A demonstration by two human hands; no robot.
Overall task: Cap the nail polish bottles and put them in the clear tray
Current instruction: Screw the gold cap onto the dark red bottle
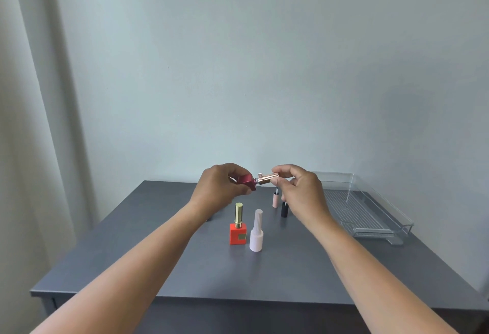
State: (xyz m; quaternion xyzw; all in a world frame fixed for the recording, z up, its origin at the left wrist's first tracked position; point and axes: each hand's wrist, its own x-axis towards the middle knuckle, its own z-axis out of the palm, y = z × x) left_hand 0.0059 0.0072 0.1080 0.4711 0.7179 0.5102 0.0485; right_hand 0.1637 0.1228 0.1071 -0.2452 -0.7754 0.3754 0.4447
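Head view, both hands raised over the far middle of the tabletop (164, 275). We are gripping the dark red bottle (246, 181) in our left hand (219, 187), fingers curled round its square body, the bottle lying nearly on its side with the neck pointing right. Our right hand (300, 189) is pinching the rose-gold cap (267, 178) between thumb and fingertips. The cap's open end is meeting the bottle's neck, and we cannot tell how far it is seated. Below the hands, the orange-red bottle (237, 234) is standing upright under a gold cap (239, 214), and the white bottle (256, 241) is standing just beside it on the right, wearing a ribbed white cap (258, 218). Farther back, a pink cap (275, 200) is standing with its brush stem pointing up, and a black cap (284, 210) is sitting near it, partly hidden by our right hand. The clear tray (334, 174) is resting at the right rear corner, well apart from the bottles, its ribbed floor showing through the walls. The surface is matte dark grey and is carrying soft shadows of both forearms. A plain pale blue-grey wall (251, 69) is rising behind it, and a light curtain (31, 101) is hanging at the left.
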